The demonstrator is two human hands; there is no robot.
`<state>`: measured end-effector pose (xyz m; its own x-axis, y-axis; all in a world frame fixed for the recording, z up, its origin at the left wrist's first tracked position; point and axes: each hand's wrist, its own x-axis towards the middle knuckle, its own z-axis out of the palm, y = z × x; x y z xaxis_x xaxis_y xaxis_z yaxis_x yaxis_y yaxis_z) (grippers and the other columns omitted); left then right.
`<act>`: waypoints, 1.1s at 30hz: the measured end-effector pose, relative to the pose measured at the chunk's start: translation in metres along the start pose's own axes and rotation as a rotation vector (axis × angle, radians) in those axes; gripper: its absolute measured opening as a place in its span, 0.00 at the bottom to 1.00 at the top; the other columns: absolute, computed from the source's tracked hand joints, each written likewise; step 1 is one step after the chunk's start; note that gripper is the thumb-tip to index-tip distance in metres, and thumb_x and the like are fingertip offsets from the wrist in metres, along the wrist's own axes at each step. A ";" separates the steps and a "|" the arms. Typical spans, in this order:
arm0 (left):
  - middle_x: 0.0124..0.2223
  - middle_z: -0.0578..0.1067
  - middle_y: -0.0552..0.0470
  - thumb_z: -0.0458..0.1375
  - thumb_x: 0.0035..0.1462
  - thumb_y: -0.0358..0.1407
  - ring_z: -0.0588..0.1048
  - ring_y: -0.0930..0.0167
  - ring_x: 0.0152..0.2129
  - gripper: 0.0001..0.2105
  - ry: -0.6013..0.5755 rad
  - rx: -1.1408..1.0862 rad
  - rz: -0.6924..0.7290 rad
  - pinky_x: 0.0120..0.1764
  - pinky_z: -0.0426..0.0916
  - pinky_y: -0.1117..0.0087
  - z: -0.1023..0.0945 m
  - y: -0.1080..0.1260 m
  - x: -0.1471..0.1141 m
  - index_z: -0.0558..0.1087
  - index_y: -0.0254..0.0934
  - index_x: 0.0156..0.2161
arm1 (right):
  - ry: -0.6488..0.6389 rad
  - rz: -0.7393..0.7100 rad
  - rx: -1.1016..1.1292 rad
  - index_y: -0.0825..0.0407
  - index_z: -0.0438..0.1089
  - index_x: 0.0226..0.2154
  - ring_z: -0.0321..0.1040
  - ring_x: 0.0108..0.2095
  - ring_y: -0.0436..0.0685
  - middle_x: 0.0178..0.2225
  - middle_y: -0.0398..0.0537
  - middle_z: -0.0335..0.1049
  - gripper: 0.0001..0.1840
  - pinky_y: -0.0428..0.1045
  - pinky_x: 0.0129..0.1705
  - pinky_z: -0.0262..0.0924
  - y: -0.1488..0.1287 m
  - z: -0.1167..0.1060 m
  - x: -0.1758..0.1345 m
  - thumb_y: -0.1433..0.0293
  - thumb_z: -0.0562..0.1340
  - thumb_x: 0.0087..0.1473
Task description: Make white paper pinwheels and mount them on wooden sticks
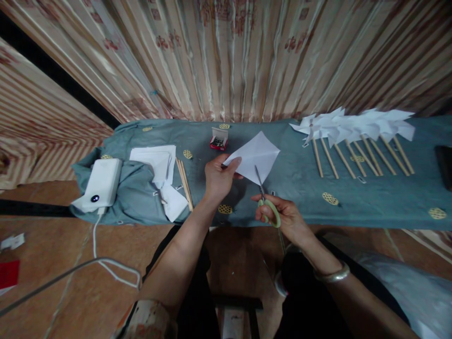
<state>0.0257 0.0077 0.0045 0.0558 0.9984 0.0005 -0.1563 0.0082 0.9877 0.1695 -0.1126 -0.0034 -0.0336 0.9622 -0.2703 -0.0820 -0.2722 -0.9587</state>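
My left hand [219,176] pinches the left corner of a white sheet of paper [259,153], which is held above the cloth with its corners pointing outward. Fingers of my right hand [282,214] are wrapped in the green handles of a pair of scissors [272,215]. The scissors' blades meet the paper at its lower corner, one blade lying over the sheet. Just beyond my left hand sits a small red box [219,140], its lid up, with small metal pieces inside.
Several paper pinwheels [356,127] on wooden sticks lie at the right. To the left are paper sheets [165,157], loose wooden sticks [184,183] and a white power bank [103,181] with a cable. A blue-green cloth [296,197] covers the narrow table before a curtain [240,61].
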 end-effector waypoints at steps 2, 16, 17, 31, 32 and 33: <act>0.22 0.75 0.56 0.65 0.46 0.38 0.72 0.76 0.16 0.08 -0.007 0.000 -0.006 0.19 0.71 0.76 0.000 0.000 -0.001 0.76 0.33 0.28 | 0.001 0.005 0.006 0.52 0.75 0.38 0.64 0.22 0.48 0.22 0.43 0.71 0.29 0.45 0.24 0.60 0.000 0.000 0.001 0.47 0.69 0.42; 0.24 0.75 0.55 0.64 0.49 0.36 0.72 0.75 0.17 0.07 -0.019 0.015 -0.035 0.20 0.72 0.74 0.001 -0.002 -0.003 0.76 0.33 0.29 | 0.029 -0.014 0.025 0.52 0.75 0.36 0.63 0.21 0.48 0.20 0.42 0.70 0.28 0.46 0.24 0.60 0.002 0.000 0.002 0.47 0.69 0.41; 0.24 0.75 0.55 0.64 0.48 0.36 0.72 0.76 0.17 0.07 -0.022 0.012 -0.037 0.20 0.72 0.75 0.001 -0.002 -0.004 0.76 0.33 0.28 | 0.028 -0.013 0.026 0.51 0.75 0.37 0.63 0.21 0.48 0.21 0.42 0.70 0.28 0.46 0.24 0.60 0.002 0.000 0.002 0.47 0.69 0.41; 0.23 0.74 0.57 0.65 0.47 0.36 0.72 0.76 0.17 0.07 -0.032 -0.017 -0.056 0.20 0.72 0.76 0.003 -0.003 -0.006 0.75 0.33 0.27 | 0.033 -0.012 0.043 0.51 0.74 0.37 0.64 0.21 0.48 0.21 0.41 0.70 0.26 0.45 0.25 0.61 0.003 -0.001 0.001 0.49 0.69 0.43; 0.23 0.74 0.57 0.65 0.47 0.36 0.72 0.76 0.17 0.07 -0.030 -0.014 -0.059 0.20 0.72 0.76 0.004 -0.003 -0.006 0.75 0.33 0.27 | 0.032 -0.015 0.040 0.51 0.74 0.38 0.64 0.21 0.48 0.22 0.41 0.70 0.26 0.46 0.25 0.62 0.003 -0.001 0.001 0.49 0.69 0.44; 0.23 0.74 0.57 0.65 0.47 0.36 0.72 0.76 0.17 0.07 -0.028 -0.012 -0.063 0.19 0.72 0.76 0.004 -0.003 -0.006 0.75 0.33 0.27 | 0.030 -0.018 0.035 0.51 0.74 0.38 0.64 0.21 0.48 0.22 0.42 0.71 0.26 0.46 0.25 0.62 0.003 -0.001 0.001 0.49 0.69 0.44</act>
<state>0.0300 0.0018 0.0021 0.0938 0.9940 -0.0566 -0.1636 0.0715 0.9839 0.1704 -0.1122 -0.0070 -0.0018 0.9667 -0.2560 -0.1175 -0.2544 -0.9599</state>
